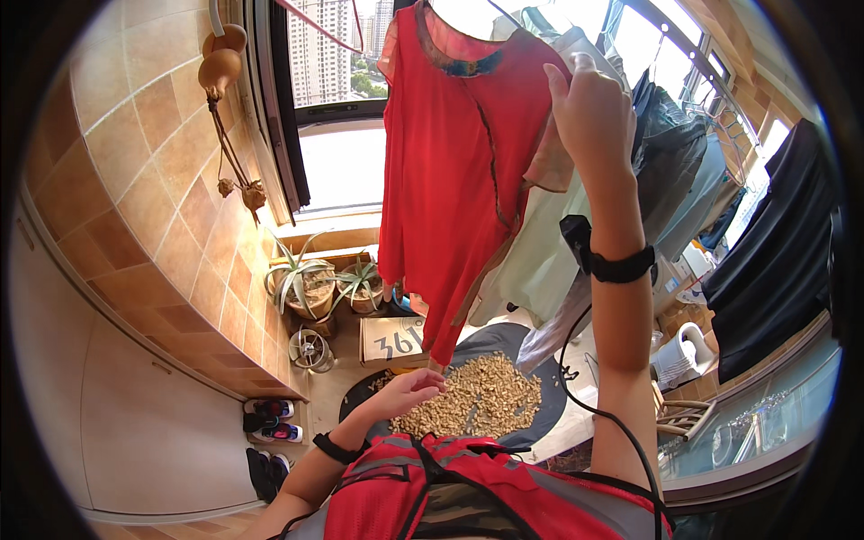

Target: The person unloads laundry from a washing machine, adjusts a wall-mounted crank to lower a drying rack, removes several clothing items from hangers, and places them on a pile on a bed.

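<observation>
A long red blouse (445, 155) with a dark patterned neckline hangs in front of me. My right hand (594, 111) is raised at its right shoulder, thumb and forefinger apart; whether cloth lies between the other fingers cannot be seen. Low down, my left hand (405, 393) is beside the tapering lower hem, its fingers loosely bent and no cloth visible in them. Behind the blouse hang a pale green garment (523, 253) and dark garments (668, 145). Beneath the left hand, many peanuts in their shells (496, 395) are spread on a dark round mat (550, 412).
Potted aloe-like plants (307, 283) and a cardboard box (391, 339) stand below the window. Shoes (273, 418) sit by the left cabinet (128, 398). Dried gourds (221, 67) hang on the tiled wall. At right are a black cloth (769, 256) and a wooden stool (685, 415).
</observation>
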The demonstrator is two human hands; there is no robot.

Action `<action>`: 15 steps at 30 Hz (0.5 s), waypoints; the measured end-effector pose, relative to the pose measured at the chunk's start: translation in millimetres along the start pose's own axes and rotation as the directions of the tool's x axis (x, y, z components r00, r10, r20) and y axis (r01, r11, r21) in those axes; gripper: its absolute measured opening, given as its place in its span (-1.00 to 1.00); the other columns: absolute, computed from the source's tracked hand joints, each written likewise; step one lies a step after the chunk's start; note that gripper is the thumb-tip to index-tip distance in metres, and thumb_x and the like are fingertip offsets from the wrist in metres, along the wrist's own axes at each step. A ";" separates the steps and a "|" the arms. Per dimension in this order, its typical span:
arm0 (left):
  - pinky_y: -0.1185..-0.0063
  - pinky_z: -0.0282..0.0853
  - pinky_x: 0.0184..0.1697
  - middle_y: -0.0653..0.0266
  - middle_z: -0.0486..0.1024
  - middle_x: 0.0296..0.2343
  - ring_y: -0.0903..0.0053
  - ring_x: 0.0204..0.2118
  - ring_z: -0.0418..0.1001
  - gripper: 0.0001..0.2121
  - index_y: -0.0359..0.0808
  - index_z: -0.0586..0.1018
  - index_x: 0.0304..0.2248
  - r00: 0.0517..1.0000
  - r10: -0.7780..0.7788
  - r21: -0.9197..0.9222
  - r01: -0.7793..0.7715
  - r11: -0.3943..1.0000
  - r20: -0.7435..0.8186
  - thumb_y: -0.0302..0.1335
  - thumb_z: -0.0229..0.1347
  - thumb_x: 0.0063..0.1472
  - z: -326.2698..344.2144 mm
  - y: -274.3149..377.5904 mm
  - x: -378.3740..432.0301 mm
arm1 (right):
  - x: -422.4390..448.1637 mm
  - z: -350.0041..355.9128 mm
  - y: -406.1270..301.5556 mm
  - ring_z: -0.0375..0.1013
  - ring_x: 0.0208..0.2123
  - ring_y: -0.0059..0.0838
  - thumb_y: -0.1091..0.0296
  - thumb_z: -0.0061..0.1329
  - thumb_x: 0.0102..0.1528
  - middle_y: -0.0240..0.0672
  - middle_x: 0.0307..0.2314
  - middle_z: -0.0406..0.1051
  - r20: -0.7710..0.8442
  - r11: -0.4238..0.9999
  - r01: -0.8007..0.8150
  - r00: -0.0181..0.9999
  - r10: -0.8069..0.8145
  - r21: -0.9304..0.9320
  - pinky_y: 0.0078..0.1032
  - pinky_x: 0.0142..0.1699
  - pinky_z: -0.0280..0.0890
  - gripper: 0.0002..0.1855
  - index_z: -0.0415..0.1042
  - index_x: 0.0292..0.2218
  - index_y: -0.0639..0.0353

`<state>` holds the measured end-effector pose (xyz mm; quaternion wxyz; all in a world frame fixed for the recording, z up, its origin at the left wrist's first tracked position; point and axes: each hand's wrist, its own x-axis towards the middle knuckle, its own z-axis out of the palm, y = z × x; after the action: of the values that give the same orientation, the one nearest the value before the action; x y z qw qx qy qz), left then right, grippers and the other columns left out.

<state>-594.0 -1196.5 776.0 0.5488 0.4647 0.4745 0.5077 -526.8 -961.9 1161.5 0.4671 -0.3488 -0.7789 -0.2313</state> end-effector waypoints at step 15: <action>0.53 0.26 -0.01 0.19 0.30 -0.08 0.53 -0.03 0.30 -0.61 -0.35 0.25 0.00 0.948 0.271 0.268 -0.220 0.938 -0.170 -0.43 0.01 0.21 -15.6 43.1 39.4 | -75.4 -33.2 15.0 0.42 -0.63 -0.12 0.11 -0.17 0.17 -0.20 -0.70 0.39 -0.093 0.988 0.146 0.986 -0.140 0.060 -0.29 -0.55 0.27 -0.71 0.30 -0.47 0.11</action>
<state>-613.1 -1154.5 814.9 0.3674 0.5303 0.5255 0.5546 -472.4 -999.6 1110.1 0.4947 -0.2658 -0.7876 -0.2536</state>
